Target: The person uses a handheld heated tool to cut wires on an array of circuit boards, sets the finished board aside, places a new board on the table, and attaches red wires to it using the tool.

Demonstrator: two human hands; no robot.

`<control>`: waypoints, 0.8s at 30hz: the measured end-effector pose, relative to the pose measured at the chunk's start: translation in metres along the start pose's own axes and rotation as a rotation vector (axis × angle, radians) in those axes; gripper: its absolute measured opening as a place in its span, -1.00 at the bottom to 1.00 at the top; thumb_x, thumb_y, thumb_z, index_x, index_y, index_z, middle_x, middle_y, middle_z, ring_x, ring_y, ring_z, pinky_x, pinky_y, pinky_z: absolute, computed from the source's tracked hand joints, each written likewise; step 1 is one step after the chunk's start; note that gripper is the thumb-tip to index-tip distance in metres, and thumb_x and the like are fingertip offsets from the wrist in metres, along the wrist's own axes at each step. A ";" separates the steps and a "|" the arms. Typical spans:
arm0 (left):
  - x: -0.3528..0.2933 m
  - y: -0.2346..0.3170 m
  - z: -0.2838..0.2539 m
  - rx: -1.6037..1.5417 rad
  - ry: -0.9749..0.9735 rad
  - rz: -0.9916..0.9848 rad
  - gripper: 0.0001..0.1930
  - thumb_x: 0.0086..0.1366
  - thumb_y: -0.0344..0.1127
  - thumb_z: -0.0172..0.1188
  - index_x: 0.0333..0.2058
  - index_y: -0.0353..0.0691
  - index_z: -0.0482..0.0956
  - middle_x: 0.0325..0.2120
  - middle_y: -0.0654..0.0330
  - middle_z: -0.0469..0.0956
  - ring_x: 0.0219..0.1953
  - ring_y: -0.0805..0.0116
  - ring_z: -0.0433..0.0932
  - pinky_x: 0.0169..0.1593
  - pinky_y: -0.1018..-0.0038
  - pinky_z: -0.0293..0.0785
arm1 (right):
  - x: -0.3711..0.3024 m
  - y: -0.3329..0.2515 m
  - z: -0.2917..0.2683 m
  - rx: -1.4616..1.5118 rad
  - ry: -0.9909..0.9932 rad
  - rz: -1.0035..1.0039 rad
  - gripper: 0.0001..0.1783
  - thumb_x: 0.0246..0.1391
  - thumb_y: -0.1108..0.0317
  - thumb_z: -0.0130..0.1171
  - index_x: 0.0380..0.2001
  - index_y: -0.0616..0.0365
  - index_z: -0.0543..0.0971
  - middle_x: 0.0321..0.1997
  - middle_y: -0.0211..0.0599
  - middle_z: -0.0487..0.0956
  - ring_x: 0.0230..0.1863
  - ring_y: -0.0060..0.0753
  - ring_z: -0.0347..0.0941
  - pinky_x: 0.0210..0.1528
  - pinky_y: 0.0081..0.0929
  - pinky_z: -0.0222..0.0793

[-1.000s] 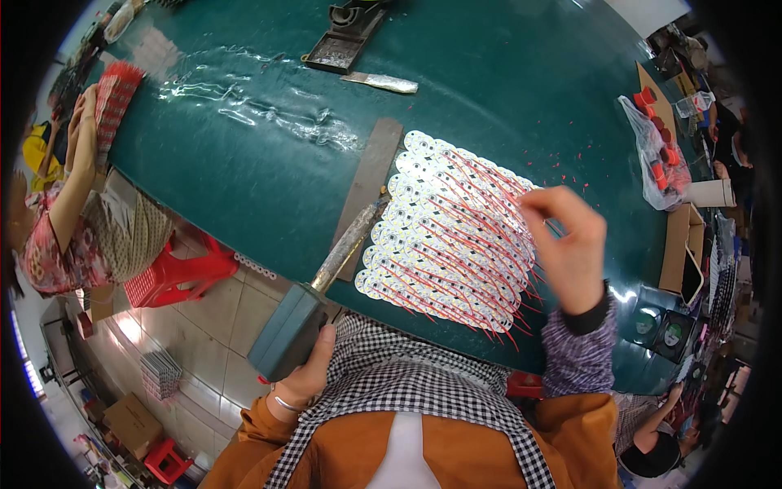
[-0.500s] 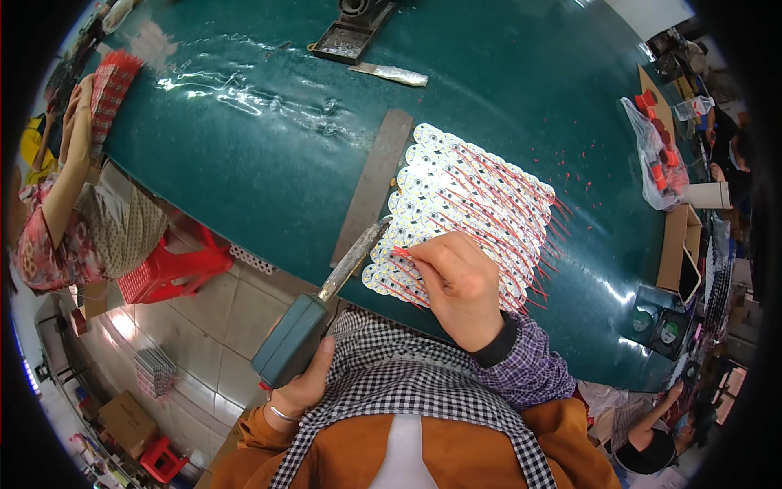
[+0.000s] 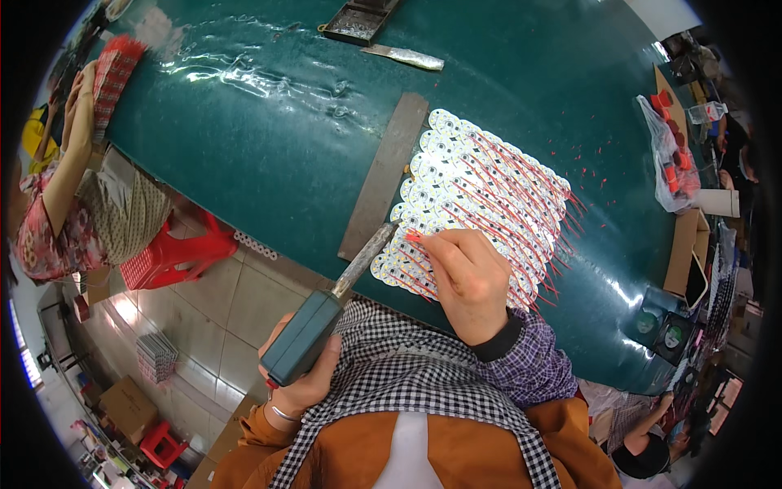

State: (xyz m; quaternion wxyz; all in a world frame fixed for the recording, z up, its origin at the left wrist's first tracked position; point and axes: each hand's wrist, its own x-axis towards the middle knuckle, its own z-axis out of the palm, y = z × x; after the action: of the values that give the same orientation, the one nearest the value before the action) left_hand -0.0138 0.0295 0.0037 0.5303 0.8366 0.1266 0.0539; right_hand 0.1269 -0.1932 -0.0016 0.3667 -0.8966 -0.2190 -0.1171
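Note:
My left hand [image 3: 308, 381] grips the dark green body of a soldering iron [image 3: 303, 341]. Its thick, worn metal barrel points up and right, the tip at the left edge of a panel of round white circuit boards [image 3: 444, 175]. My right hand [image 3: 472, 281] hovers over the panel's lower part, thumb and fingertips pinched on short red wires [image 3: 415, 237] close to the iron's tip. Rows of red wires lie slanting across the panel and stick out past its right edge. Whether the tip touches a board I cannot tell.
Along the panel's left side lies a flat brown bar [image 3: 383, 179] on the green table [image 3: 244, 155]. Farther off are a silvery blade-like strip [image 3: 407, 57] and a black tray [image 3: 358, 23]. At right sits a plastic bag with red rolls [image 3: 672, 155]. Another person holds a red-wired bundle [image 3: 118, 81] at far left.
The view has shifted, so the panel and bar appear slightly farther up and right. My right hand still pinches red wires, and the iron stays by the panel's left edge.

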 end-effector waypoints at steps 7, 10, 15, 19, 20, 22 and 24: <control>-0.001 -0.006 0.004 0.009 -0.010 -0.012 -0.72 0.07 -0.55 0.43 -0.20 -0.46 0.67 -0.28 -0.05 0.67 -0.30 0.13 0.70 -0.25 0.41 0.61 | 0.002 0.001 0.005 -0.011 0.000 -0.013 -0.73 -0.09 0.64 0.33 -0.23 0.25 0.65 -0.30 -0.23 0.58 -0.29 -0.20 0.56 -0.30 -0.32 0.52; 0.002 -0.005 0.004 0.047 -0.027 0.016 -0.71 0.06 -0.55 0.44 -0.21 -0.45 0.67 -0.28 -0.05 0.67 -0.31 0.13 0.70 -0.26 0.41 0.61 | 0.002 0.001 0.005 -0.015 0.003 -0.014 -0.74 -0.07 0.63 0.31 -0.24 0.25 0.65 -0.31 -0.23 0.57 -0.29 -0.20 0.56 -0.30 -0.32 0.51; 0.012 0.005 0.006 0.105 -0.042 0.121 -0.73 0.06 -0.55 0.44 -0.22 -0.43 0.67 -0.30 0.00 0.67 -0.34 0.15 0.69 -0.27 0.42 0.60 | 0.003 0.000 0.004 -0.024 -0.008 -0.017 -0.74 -0.08 0.64 0.28 -0.24 0.25 0.64 -0.31 -0.23 0.56 -0.29 -0.20 0.55 -0.30 -0.31 0.51; 0.015 0.009 0.006 0.128 -0.053 0.134 -0.75 0.06 -0.56 0.44 -0.24 -0.42 0.67 -0.30 0.01 0.67 -0.35 0.16 0.68 -0.28 0.42 0.59 | 0.004 0.000 0.004 -0.030 -0.025 0.011 -0.72 -0.10 0.67 0.38 -0.25 0.23 0.67 -0.31 -0.23 0.60 -0.30 -0.18 0.57 -0.30 -0.31 0.49; 0.015 0.009 0.006 0.125 -0.053 0.135 -0.75 0.06 -0.55 0.44 -0.25 -0.42 0.67 -0.31 0.02 0.67 -0.36 0.17 0.68 -0.29 0.41 0.59 | 0.004 0.000 0.004 -0.035 -0.027 0.007 -0.72 -0.10 0.66 0.38 -0.25 0.23 0.67 -0.32 -0.23 0.60 -0.30 -0.18 0.57 -0.30 -0.31 0.49; 0.017 0.010 0.007 0.122 -0.054 0.137 -0.76 0.06 -0.55 0.44 -0.25 -0.42 0.67 -0.32 0.02 0.66 -0.37 0.17 0.67 -0.30 0.41 0.58 | 0.004 -0.001 0.004 -0.032 -0.026 0.010 -0.72 -0.10 0.66 0.38 -0.25 0.23 0.67 -0.32 -0.23 0.60 -0.31 -0.19 0.57 -0.30 -0.31 0.49; 0.019 0.013 0.008 0.146 -0.027 0.153 -0.76 0.05 -0.55 0.44 -0.26 -0.41 0.67 -0.35 0.03 0.65 -0.38 0.17 0.67 -0.32 0.41 0.57 | 0.005 -0.001 0.005 -0.030 -0.025 0.013 -0.73 -0.10 0.66 0.38 -0.26 0.23 0.67 -0.32 -0.23 0.59 -0.31 -0.19 0.56 -0.30 -0.32 0.49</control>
State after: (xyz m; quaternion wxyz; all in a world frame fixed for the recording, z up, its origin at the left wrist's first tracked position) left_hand 0.0087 0.0224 0.0115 0.4637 0.8810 0.0588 0.0734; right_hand 0.1309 -0.1875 -0.0022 0.3511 -0.9048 -0.2161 -0.1067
